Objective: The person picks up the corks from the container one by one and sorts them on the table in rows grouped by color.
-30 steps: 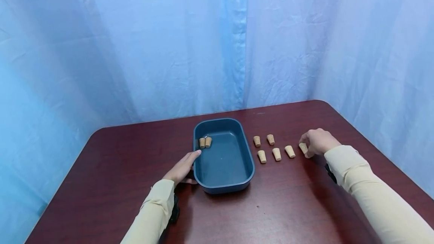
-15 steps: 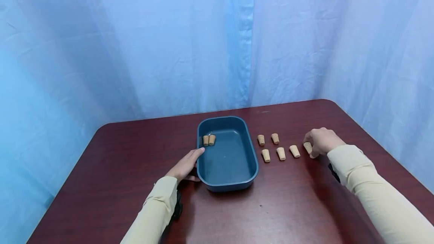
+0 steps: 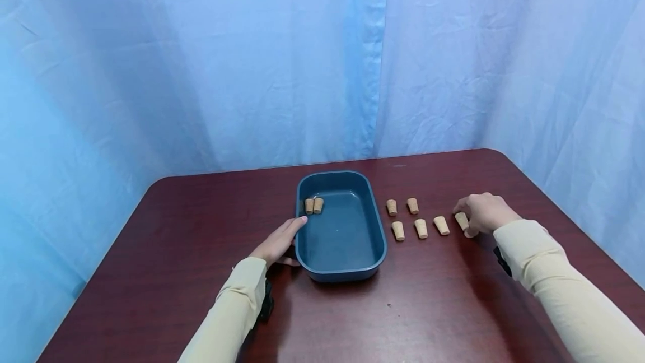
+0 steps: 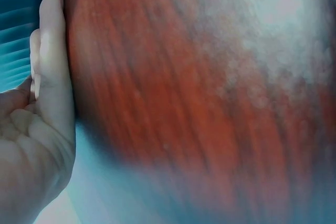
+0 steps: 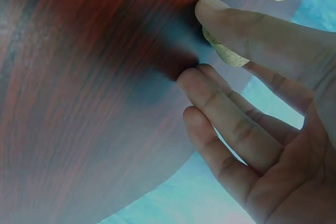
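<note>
My right hand is low over the right side of the table, pinching a tapered cork between thumb and fingers. In the right wrist view the thumb covers part of that cork, and the other fingers extend beside it. At the left side of a dark blue rectangular tray rests my left hand, a fingertip at the rim. The left wrist view shows its fingers straight against the tray wall. Two corks lie side by side inside the tray, by its left wall.
Between the tray and my right hand, several more corks lie on the table in two rows, including a back-row cork and a front-row cork. The dark red wooden table has rounded far corners. Pale blue curtains hang behind it.
The head view has shifted slightly, so the tray, corks and hands all appear farther right. My right hand stays at the same cork, and my left hand stays at the tray.
</note>
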Motion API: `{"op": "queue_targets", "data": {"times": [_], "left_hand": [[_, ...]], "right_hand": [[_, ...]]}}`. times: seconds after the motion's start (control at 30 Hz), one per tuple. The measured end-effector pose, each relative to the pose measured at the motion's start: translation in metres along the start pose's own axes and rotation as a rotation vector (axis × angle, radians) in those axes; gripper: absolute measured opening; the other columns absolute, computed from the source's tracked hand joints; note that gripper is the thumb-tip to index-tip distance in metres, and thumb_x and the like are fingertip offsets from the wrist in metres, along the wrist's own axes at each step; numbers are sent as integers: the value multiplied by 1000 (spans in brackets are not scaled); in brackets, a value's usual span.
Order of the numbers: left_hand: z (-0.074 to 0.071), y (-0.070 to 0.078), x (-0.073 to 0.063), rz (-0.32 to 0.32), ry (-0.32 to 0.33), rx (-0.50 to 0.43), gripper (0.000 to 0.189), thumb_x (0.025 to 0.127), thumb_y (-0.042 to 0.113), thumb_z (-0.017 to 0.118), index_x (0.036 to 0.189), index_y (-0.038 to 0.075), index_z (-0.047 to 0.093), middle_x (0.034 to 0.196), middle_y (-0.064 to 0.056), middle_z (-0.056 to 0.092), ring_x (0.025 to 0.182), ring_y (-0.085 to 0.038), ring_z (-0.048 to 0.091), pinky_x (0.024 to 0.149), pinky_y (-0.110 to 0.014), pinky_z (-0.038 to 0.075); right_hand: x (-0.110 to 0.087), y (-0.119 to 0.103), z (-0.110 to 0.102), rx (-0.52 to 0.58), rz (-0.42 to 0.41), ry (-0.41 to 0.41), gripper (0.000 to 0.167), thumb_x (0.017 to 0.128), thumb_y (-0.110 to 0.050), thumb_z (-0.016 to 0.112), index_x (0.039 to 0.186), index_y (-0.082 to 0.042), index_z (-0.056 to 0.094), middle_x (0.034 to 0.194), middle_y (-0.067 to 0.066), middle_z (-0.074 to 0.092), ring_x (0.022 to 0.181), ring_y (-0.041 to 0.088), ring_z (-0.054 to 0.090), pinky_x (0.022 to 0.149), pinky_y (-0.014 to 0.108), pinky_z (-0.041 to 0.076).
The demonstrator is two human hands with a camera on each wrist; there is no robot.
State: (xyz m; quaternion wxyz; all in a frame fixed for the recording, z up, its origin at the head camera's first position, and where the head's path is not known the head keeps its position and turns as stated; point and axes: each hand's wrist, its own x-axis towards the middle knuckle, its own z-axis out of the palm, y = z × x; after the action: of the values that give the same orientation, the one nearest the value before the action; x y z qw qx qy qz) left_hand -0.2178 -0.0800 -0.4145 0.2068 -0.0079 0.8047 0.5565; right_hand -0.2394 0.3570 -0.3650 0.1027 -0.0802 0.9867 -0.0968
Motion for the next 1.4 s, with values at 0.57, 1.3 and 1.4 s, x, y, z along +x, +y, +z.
{"op": "queue_targets", "data": {"times": [0.57, 1.3, 1.4], "left_hand": [[0, -4, 1, 0, 6, -21, 73, 105, 55, 42, 158, 6, 31, 126, -23, 51, 107, -33, 57, 75, -47, 63], [6, -2, 6, 18, -4, -28, 69, 107, 50, 41, 157, 4, 31, 124, -23, 51, 105, -33, 56, 74, -47, 63], [6, -4, 7, 16, 6, -25, 69, 107, 50, 41, 157, 3, 32, 121, -22, 51, 104, -32, 56, 74, -47, 63]], "right_hand": [[-11, 8, 3, 126, -3, 33, 82, 75, -6, 86, 143, 10, 43, 105, 30, 62, 88, 38, 58, 71, 48, 53], [4, -103, -17, 532, -186, 283, 40, 96, -20, 73, 133, -6, 64, 119, 18, 69, 107, 31, 68, 90, 49, 56], [12, -122, -15, 565, -200, 261, 38, 97, -19, 72, 131, -6, 66, 119, 18, 69, 106, 30, 68, 87, 47, 57]]}}
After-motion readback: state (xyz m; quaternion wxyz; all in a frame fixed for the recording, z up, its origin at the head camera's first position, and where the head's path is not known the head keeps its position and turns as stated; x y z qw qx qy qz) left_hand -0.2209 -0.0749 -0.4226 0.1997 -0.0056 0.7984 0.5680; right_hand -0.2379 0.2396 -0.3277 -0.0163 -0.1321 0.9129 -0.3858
